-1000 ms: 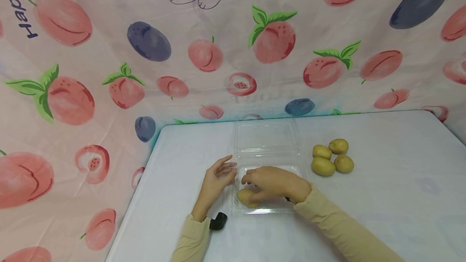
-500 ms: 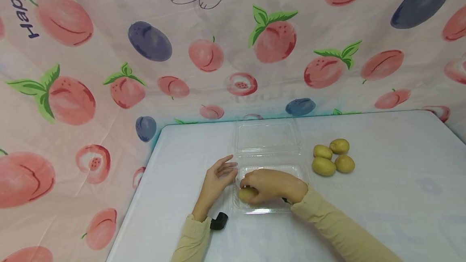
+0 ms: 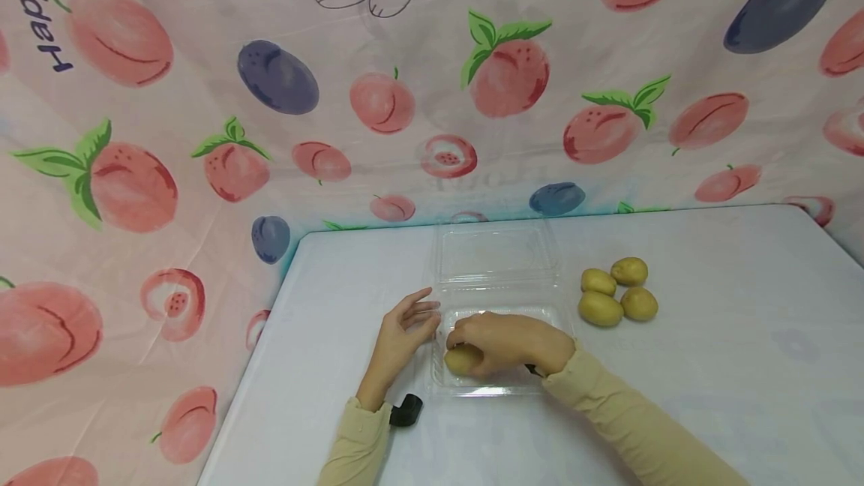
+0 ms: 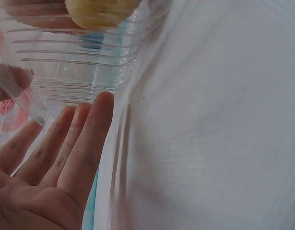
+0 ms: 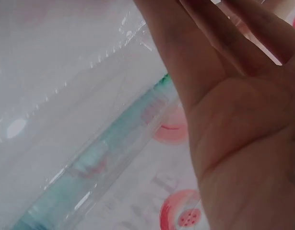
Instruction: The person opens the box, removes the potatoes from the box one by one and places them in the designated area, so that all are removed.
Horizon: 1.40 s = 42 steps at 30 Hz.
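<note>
A hinged clear plastic container lies with its lid folded back on the white table. Inside it, near the left wall, is a potato, and my right hand grips it from above and the right. In the left wrist view the same potato shows behind the ribbed wall. My left hand stands at the container's left side, fingers extended, fingertips right at the wall. The right wrist view shows my right palm; its fingertips and the potato are out of that view.
To the right of the container, several more potatoes lie in a group on the white table. A fruit-printed cloth hangs behind the table and along its left side. A black wrist camera sits by my left cuff.
The fingers of my right hand have come round the potato. It has shifted slightly away from me and to the right inside the container. My left hand has not moved.
</note>
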Each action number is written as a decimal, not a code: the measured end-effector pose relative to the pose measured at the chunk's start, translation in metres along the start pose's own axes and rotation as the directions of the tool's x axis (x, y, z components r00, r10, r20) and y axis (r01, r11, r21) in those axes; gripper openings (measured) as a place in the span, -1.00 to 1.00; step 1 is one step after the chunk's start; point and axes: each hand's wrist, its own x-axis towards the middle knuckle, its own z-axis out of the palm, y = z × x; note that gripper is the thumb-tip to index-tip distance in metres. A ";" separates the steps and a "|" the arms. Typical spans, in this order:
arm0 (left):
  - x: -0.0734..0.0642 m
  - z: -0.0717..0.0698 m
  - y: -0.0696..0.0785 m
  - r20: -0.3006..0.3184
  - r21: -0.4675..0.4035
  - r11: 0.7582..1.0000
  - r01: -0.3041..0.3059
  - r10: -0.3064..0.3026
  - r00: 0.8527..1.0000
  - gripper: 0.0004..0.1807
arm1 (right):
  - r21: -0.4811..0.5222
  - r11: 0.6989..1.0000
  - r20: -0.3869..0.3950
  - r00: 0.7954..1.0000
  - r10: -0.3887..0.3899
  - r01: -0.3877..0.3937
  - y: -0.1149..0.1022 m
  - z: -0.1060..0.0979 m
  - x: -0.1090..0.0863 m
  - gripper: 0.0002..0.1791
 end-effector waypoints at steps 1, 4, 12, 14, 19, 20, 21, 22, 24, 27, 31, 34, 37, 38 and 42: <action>0.000 0.000 0.000 0.001 0.001 1.000 0.000 0.000 1.000 -0.43 | 0.003 1.000 -0.003 1.000 -0.002 0.002 0.000 -0.001 -0.001 -0.73; 0.000 0.000 0.001 0.000 0.000 1.000 0.002 -0.002 1.000 -0.43 | 0.013 1.000 -0.010 1.000 0.000 0.000 0.002 -0.004 -0.004 -0.74; 0.005 -0.001 -0.012 -0.011 -0.022 1.000 0.006 -0.006 1.000 -0.42 | 0.020 1.000 -0.061 0.998 0.019 -0.018 0.011 -0.012 -0.014 -0.71; 0.007 -0.003 -0.020 -0.014 -0.016 1.000 0.001 -0.001 1.000 -0.42 | 0.018 1.000 -0.081 0.997 0.016 -0.015 0.013 -0.014 -0.017 -0.71; 0.010 -0.004 -0.029 -0.026 -0.006 1.000 -0.005 0.004 1.000 -0.41 | 0.020 1.000 -0.105 0.994 0.023 -0.021 0.018 -0.019 -0.025 -0.70; 0.010 -0.004 -0.029 -0.028 -0.006 1.000 -0.001 0.001 1.000 -0.42 | 0.024 0.999 -0.105 0.994 0.028 -0.026 0.019 -0.019 -0.027 -0.69; 0.010 -0.004 -0.028 -0.030 -0.004 1.000 0.000 0.000 1.000 -0.42 | 0.026 0.999 -0.106 0.994 0.034 -0.031 0.019 -0.021 -0.028 -0.68; 0.010 -0.004 -0.028 -0.032 -0.003 1.000 0.004 -0.004 0.999 -0.42 | 0.028 0.999 -0.106 0.994 0.040 -0.037 0.019 -0.022 -0.030 -0.67; 0.009 -0.003 -0.025 -0.030 0.001 1.000 0.014 -0.014 0.999 -0.41 | 0.032 0.999 -0.110 0.993 0.047 -0.044 0.020 -0.024 -0.033 -0.65; 0.009 -0.003 -0.022 -0.022 0.000 1.000 0.028 -0.028 0.999 -0.41 | 0.043 0.998 -0.121 0.991 0.053 -0.048 0.021 -0.027 -0.039 -0.64; 0.009 -0.002 -0.024 -0.027 0.003 1.000 0.023 -0.023 0.999 -0.41 | 0.054 0.997 -0.138 0.989 0.054 -0.047 0.021 -0.031 -0.046 -0.63; 0.009 -0.002 -0.028 -0.031 0.004 1.000 0.009 -0.009 0.999 -0.41 | 0.056 0.996 -0.145 0.987 0.074 -0.067 0.022 -0.034 -0.052 -0.63; 0.010 -0.003 -0.031 -0.027 0.007 1.000 -0.002 0.002 1.000 -0.42 | 0.061 0.994 -0.151 0.983 0.100 -0.092 0.023 -0.036 -0.059 -0.63; 0.009 -0.003 -0.031 -0.027 0.008 1.000 -0.004 0.005 1.000 -0.42 | 0.063 0.993 -0.153 0.982 0.107 -0.098 0.024 -0.037 -0.061 -0.63; 0.009 -0.003 -0.030 -0.026 0.010 1.000 -0.011 0.011 1.000 -0.41 | 0.054 0.994 -0.165 0.981 0.103 -0.096 0.026 -0.040 -0.068 -0.65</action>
